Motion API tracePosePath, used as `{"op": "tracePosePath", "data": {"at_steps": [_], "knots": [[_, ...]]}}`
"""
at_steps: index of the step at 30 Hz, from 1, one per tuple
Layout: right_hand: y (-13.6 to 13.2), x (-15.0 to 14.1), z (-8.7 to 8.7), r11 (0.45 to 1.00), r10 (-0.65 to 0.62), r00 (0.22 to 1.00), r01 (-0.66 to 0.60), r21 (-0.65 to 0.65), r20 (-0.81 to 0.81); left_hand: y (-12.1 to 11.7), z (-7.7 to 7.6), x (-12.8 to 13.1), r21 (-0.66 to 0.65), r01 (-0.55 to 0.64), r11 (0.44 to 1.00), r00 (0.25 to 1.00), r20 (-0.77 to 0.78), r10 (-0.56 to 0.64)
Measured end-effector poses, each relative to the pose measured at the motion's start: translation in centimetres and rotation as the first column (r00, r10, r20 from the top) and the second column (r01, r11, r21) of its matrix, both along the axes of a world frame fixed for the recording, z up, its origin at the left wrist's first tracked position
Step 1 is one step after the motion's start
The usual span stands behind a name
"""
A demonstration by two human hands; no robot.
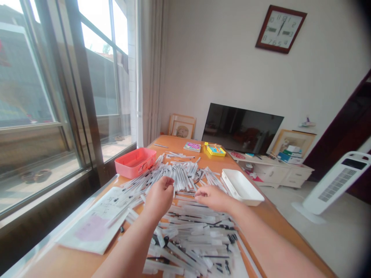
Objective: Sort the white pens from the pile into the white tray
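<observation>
My left hand [160,196] is closed, thumb against curled fingers, above the middle of a table strewn with pen parts. Whatever it may pinch is too small to make out. Across from it, my right hand [213,197] has its fingers bent together over the same parts, and I cannot make out anything in them. Between and beyond both hands spreads a heap of clear pen barrels [184,173]. Closer to me lies another pile of whitish translucent tubes [191,239] mixed with thin dark refills. Small black caps [232,238] sit at the pile's right side.
A red plastic basket [135,164] stands at the left edge, a white tray [242,187] at the right. A printed paper booklet [94,224] lies left of my left arm. Toward the far end are a yellow box [215,150] and a pink-purple box [192,146] on the wooden table [171,142].
</observation>
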State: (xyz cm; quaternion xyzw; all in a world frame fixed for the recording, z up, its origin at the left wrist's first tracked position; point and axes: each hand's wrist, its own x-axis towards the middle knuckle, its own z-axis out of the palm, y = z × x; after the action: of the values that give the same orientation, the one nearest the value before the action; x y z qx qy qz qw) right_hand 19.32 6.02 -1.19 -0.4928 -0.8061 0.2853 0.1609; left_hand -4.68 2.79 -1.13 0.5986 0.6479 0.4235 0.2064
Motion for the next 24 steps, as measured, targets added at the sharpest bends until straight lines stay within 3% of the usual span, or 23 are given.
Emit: {"op": "tracePosePath", "data": {"at_steps": [2, 4, 11, 16, 18, 20, 24], "knots": [[-1.3, -0.8, -0.2, 0.990, 0.006, 0.997, -0.017, 0.140, 0.078, 0.0, 0.1, -0.2, 0.006, -0.029, 1.000, 0.999, 0.038, 0.029], [-2.3, -1.5, -0.3, 0.980, -0.019, 0.989, -0.010, 0.198, 0.145, 0.0, 0.3, -0.2, -0.002, -0.046, 0.999, 0.998, 0.052, 0.046], [-3.4, -3.2, -0.3, 0.966, 0.005, 0.982, -0.054, 0.253, 0.189, 0.1, 0.1, -0.5, -0.035, -0.052, 0.998, 0.998, 0.018, 0.052], [-2.7, -4.1, -0.6, 0.974, 0.068, 0.988, -0.096, 0.207, 0.140, -0.2, -0.4, -0.4, -0.067, 0.023, 0.997, 0.988, -0.150, -0.033], [-1.6, -4.1, -0.8, 0.980, 0.022, 0.993, -0.044, 0.194, 0.116, -0.5, -0.3, 0.0, -0.098, 0.046, 0.994, 0.970, -0.232, -0.068], [-0.2, -4.0, -0.9, 0.981, -0.101, 0.988, 0.080, 0.178, 0.115, -1.0, -0.1, 0.4, -0.114, 0.068, 0.991, 0.950, -0.295, -0.099], [3.1, -3.9, -1.3, 0.948, -0.285, 0.946, 0.253, 0.195, 0.157, -1.6, 0.6, 1.1, -0.156, 0.103, 0.982, 0.924, -0.352, -0.153]]}}
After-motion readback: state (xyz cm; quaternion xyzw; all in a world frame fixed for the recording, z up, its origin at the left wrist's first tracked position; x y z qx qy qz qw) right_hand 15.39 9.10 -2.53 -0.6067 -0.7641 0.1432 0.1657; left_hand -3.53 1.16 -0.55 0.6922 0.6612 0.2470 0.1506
